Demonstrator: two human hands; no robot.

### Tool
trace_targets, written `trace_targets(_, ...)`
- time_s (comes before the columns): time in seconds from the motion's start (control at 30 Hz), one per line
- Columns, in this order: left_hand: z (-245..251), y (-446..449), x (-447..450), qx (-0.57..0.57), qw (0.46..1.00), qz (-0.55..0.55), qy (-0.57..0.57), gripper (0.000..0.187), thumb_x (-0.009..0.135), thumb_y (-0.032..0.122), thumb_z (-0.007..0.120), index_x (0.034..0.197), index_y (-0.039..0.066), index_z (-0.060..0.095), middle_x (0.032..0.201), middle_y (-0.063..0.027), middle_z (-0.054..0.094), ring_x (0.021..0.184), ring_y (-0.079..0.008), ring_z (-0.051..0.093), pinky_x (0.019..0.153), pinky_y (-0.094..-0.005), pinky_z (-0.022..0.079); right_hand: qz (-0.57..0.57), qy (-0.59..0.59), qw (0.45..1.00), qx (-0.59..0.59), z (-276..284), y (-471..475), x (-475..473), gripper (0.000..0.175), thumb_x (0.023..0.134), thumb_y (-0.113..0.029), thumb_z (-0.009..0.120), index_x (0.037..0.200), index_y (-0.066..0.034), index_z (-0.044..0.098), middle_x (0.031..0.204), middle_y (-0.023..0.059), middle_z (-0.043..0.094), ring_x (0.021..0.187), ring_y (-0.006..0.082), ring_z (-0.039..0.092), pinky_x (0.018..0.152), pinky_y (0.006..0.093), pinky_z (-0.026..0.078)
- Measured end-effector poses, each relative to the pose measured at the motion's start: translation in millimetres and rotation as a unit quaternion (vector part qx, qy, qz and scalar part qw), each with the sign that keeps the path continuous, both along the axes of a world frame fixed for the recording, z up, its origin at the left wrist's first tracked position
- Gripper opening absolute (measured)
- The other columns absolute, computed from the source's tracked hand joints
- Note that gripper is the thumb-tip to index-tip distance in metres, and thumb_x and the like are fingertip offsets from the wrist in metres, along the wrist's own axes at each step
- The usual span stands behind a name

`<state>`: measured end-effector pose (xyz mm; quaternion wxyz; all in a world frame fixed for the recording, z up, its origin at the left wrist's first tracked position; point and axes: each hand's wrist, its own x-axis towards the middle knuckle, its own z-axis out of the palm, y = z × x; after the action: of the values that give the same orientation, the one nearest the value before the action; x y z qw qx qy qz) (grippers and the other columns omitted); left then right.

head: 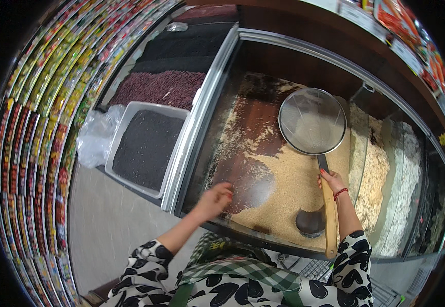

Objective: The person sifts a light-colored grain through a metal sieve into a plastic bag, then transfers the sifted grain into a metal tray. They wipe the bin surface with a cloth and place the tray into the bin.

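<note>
My right hand (330, 181) grips a large round fine-mesh sieve (312, 121) near the top of its wooden handle (330, 226). The mesh is over the bin, and some pale material shows in or through its lower half. My left hand (215, 198) hovers over the near left part of the bin, blurred, its fingers loosely bent with nothing visible in them. Beneath lies a bed of tan grain (291, 184), swept thin on the left so the brown bin floor (251, 169) shows. A dark round scoop or bowl (310, 222) sits partly sunk in the grain beside the handle.
A metal-framed divider (203, 103) separates a white tub (110, 161) of black seeds, a clear plastic bag (99, 134) and dark red beans (157, 87). Flakes (374, 180) and white pieces (399, 184) fill bins to the right. Packed shelves (42, 134) stand left.
</note>
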<state>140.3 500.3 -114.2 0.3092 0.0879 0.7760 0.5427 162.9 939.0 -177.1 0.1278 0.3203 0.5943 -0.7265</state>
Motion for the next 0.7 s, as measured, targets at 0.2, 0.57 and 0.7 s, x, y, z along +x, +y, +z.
trace_targets(0.2, 41, -60, -65, -0.082, 0.960, 0.135, 0.231, 0.030, 0.089, 0.003, 0.049, 0.119, -0.001, 0.049, 0.099, -0.0085, 0.059, 0.085, -0.0146, 0.059, 0.077, -0.0265, 0.047, 0.226, -0.079, 0.835, 0.495, -9, 23, -18, 0.036, 0.075, -0.016, 0.065, 0.099, 0.0052, 0.051, 0.077, 0.0194, 0.062, 0.073, 0.0311, 0.063, 0.065, 0.0383, 0.052)
trace_targets(0.57, 14, -27, -181, -0.271, 0.821, 0.038, 0.500, 0.059, 0.076, 0.015, 0.066, 0.125, -0.002, 0.037, 0.135, -0.0234, 0.029, 0.127, -0.0396, 0.028, 0.105, -0.0490, 0.022, 0.308, -0.075, 0.568, 0.760, 28, -16, -61, 0.048, 0.078, -0.025, 0.062, 0.118, -0.0027, 0.048, 0.108, 0.0161, 0.056, 0.101, 0.0314, 0.054, 0.083, 0.0399, 0.045)
trace_targets(0.7, 13, -27, -182, -0.276, 0.846, 0.004, 0.455, 0.066, 0.074, 0.020, 0.068, 0.127, 0.000, 0.035, 0.135, -0.0241, 0.028, 0.129, -0.0388, 0.026, 0.105, -0.0481, 0.022, 0.287, 0.279, 0.776, 0.488, 34, -88, -152, 0.033, 0.082, -0.017, 0.059, 0.109, 0.0015, 0.053, 0.102, 0.0194, 0.056, 0.095, 0.0334, 0.055, 0.082, 0.0375, 0.045)
